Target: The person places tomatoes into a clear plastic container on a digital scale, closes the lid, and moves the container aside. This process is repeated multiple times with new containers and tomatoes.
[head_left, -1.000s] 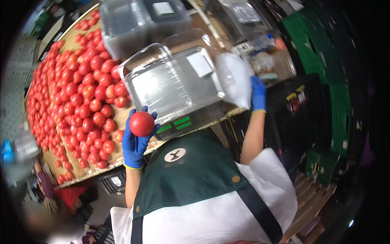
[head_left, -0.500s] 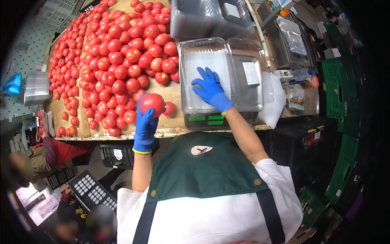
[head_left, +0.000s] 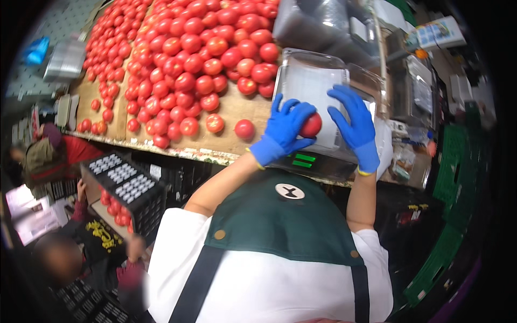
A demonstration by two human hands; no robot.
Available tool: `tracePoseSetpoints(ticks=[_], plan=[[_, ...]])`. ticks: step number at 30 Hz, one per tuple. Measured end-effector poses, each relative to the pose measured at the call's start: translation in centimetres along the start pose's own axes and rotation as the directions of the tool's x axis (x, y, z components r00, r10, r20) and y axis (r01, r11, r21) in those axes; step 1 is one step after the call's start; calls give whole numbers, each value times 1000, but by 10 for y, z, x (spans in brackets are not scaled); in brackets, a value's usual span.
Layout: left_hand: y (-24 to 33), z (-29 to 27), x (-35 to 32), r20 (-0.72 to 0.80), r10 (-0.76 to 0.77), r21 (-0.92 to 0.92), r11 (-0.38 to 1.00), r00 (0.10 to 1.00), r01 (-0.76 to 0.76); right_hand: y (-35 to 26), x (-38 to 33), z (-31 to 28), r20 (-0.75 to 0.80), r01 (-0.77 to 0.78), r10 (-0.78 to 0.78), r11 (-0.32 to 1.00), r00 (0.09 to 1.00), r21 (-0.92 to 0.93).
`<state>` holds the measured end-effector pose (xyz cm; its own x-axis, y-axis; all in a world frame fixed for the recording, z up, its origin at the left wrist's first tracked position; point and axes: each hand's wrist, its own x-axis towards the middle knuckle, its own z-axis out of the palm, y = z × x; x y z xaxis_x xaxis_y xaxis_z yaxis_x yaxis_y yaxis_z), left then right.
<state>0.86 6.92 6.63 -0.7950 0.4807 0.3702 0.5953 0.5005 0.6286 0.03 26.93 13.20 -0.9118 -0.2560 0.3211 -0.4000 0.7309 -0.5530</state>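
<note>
"Tomato (head_left: 311, 127) sitting snug in the left hand (head_left: 285, 129), and that grip is clamping right round it, blue-gloved thumb pressing from the near side, fingers curling from the far one!"

"And where is it showing?"

"It's hanging over the near part of the clear container (head_left: 287, 67), where a white sheet (head_left: 318, 86) is lining the bottom. I can't tell whether it's touching down."

"What's the right hand (head_left: 355, 126) doing?"

"Its grip is standing apart, thumb and fingers spreading over the container's right side, palm facing the fruit!"

"And around them?"

"The container is resting on a dark unit (head_left: 331, 168), its green panels (head_left: 304, 158) glowing. Leftward, a great tomato heap (head_left: 184, 82) is covering much of the desk (head_left: 231, 107), and one loose tomato (head_left: 244, 129) is lying near the left wrist. Stacked clear containers (head_left: 307, 27) are standing behind."

"Anyone else working?"

"Yes, lower left, a co-worker (head_left: 97, 231) is holding a tilted black crate (head_left: 148, 188) with more tomatoes (head_left: 116, 207) showing inside!"
</note>
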Motion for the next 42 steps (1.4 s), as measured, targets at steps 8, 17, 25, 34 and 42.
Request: tracePoseSetpoints(ticks=[8, 17, 25, 34, 42], plan=[[-74, -15, -88, -301, -176, 153, 961, 937, 230, -34, -37, 73, 87, -150, 131, 949, 988, 278], [-177, -15, -162, -165, -528, 328, 767, 833, 552, -45, -47, 304, 491, -48, 149, 976, 858, -212], [-186, -24, -149, 429, -762, -855, -169, 485, 490, -92, -46, 92, 295, -225, 147, 942, 944, 251], [-155, 3, -170, 633, -587, -748, -631, 505, 205, -3, -57, 77, 195, 96, -16, 906, 981, -412], [-104, -32, -172, 483, -689, -837, -183, 540, 515, -102, -28, 219, 398, 21, -121, 969, 909, 245]])
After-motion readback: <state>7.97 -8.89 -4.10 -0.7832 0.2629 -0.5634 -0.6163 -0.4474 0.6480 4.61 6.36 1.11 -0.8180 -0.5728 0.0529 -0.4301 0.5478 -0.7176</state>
